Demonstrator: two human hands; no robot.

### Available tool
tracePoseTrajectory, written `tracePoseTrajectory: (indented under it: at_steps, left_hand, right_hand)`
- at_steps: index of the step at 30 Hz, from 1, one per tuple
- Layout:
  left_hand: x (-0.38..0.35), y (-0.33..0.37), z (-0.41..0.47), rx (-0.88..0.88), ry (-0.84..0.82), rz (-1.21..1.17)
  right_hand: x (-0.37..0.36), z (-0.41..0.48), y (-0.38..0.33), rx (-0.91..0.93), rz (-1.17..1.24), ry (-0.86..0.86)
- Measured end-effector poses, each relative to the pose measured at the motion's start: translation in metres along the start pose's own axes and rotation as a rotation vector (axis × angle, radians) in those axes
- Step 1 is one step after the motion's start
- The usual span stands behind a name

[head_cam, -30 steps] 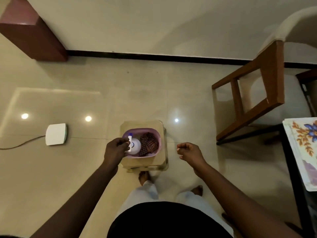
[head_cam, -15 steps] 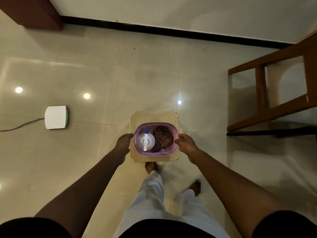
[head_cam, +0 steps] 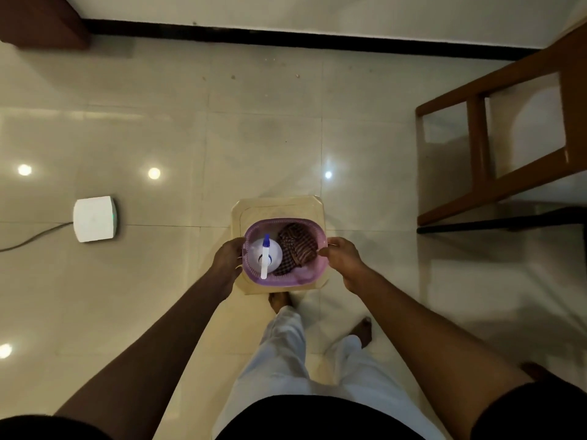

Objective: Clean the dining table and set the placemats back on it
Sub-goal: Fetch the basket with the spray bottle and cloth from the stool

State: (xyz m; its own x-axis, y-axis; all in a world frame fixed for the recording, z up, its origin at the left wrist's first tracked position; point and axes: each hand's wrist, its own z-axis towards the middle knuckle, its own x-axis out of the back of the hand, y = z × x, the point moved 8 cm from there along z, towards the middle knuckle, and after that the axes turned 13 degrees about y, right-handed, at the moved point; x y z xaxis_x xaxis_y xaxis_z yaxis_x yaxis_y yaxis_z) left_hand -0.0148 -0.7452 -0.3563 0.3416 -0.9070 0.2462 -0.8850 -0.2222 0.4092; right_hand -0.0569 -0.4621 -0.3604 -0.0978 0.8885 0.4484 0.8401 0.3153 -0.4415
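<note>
A purple plastic basket (head_cam: pixel 321 267) sits on a small beige stool (head_cam: pixel 277 209) on the floor in front of my feet. Inside it stand a white spray bottle with a blue nozzle (head_cam: pixel 265 256) on the left and a crumpled dark checked cloth (head_cam: pixel 295 246) on the right. My left hand (head_cam: pixel 228 261) grips the basket's left rim and my right hand (head_cam: pixel 342 258) grips its right rim. The dining table and placemats are out of view.
A wooden chair frame (head_cam: pixel 495 144) stands at the right. A white box with a cable (head_cam: pixel 94 218) lies on the tiled floor at the left. A dark skirting line runs along the wall at the top, with a brown cabinet corner (head_cam: pixel 41 20) top left.
My left hand let go of the spray bottle inside the basket. Both hands moved onto the basket's two sides. The view tilted down, and the table edge with a floral placemat left the frame.
</note>
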Motion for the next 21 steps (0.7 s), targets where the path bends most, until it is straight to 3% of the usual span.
tracePoseTrajectory:
  at_steps: [10,21]
  left_hand:
    - [-0.049,0.052,-0.121,-0.298,-0.084,0.057]
    - [-0.221,0.057,-0.274,-0.52,-0.266,0.131]
  right_hand:
    - [0.13,-0.054,0.016,0.2,0.341,0.11]
    - [0.356,-0.109,0.091,0.36,0.591,0.364]
